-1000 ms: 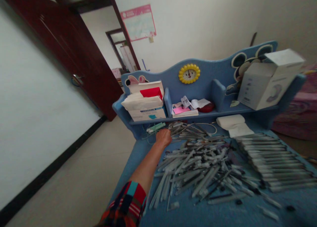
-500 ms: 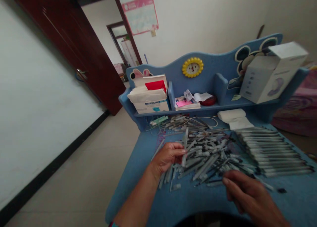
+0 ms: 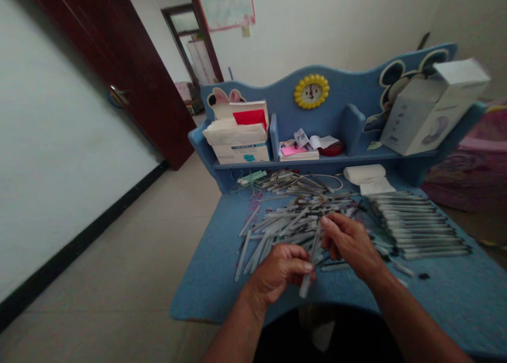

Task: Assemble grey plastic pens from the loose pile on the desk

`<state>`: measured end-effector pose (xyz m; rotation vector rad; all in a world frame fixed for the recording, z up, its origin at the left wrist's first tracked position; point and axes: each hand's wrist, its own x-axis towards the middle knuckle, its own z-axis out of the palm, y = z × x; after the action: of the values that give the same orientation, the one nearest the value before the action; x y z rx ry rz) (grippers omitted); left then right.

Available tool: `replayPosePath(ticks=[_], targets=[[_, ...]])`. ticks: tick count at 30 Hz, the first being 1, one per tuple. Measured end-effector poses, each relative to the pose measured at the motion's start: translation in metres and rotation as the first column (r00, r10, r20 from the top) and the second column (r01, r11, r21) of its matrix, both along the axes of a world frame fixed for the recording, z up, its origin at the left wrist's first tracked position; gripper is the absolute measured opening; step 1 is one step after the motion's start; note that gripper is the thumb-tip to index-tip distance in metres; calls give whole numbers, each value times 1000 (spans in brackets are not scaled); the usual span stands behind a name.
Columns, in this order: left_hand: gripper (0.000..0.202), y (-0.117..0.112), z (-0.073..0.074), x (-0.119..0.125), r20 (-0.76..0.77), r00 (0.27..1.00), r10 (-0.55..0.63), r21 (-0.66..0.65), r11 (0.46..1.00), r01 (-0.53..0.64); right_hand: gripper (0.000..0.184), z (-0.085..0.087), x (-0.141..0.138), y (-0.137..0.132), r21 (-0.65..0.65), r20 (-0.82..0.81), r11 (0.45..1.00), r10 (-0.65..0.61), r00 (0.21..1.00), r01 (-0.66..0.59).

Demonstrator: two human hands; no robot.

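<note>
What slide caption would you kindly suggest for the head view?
Left hand holds a pen, right hand at its far end, before loose pens on a blue desk.

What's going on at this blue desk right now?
A person's left hand holds a pen near its lower end over the desk, with the right hand at its upper end, though that grip is hard to make out. Beyond the hands lies a loose pile of pens; to the right is a neat row of pens.
</note>
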<state>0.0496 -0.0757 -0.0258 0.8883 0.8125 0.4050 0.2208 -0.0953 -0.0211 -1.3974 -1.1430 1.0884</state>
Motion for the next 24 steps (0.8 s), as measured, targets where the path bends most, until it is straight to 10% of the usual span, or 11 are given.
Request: replayPosePath(ticks=[14, 24], targets=[[21, -17, -16, 14, 29, 999, 27, -25, 999, -26, 37, -15, 17, -5, -15, -26, 996, 86, 996, -87], [17, -19, -10, 3, -146, 986, -81, 57, 994, 90, 38, -26, 44, -23, -161, -134, 897, 393, 910, -411]])
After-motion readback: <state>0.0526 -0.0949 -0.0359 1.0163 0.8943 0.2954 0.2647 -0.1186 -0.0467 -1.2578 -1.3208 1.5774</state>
